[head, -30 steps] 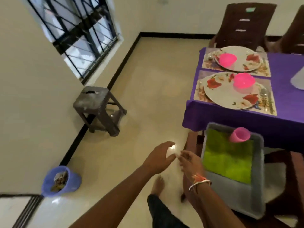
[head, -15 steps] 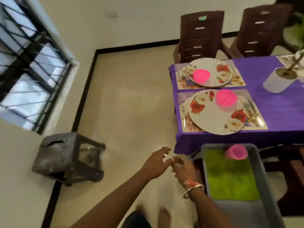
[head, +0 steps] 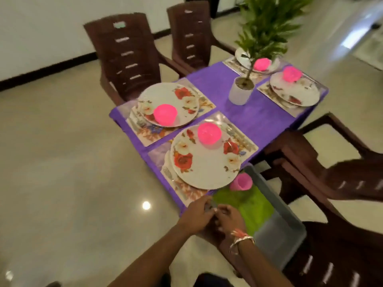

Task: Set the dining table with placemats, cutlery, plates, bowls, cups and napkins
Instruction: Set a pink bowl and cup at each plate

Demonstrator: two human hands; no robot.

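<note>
Two hands, left hand (head: pixel 196 213) & right hand (head: pixel 230 220), meet fingertips-together, low in front; can't tell any hold.

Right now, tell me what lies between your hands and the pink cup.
Head view: green cloth in the grey bin, between left hand, right hand and pink cup.

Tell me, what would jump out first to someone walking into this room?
The purple tablecloth grabs you first, set with four floral plates, each carrying a hot-pink bowl. A leafy potted plant stands mid-table, and beside the near edge a grey bin holds a green cloth and a pink cup.
</note>
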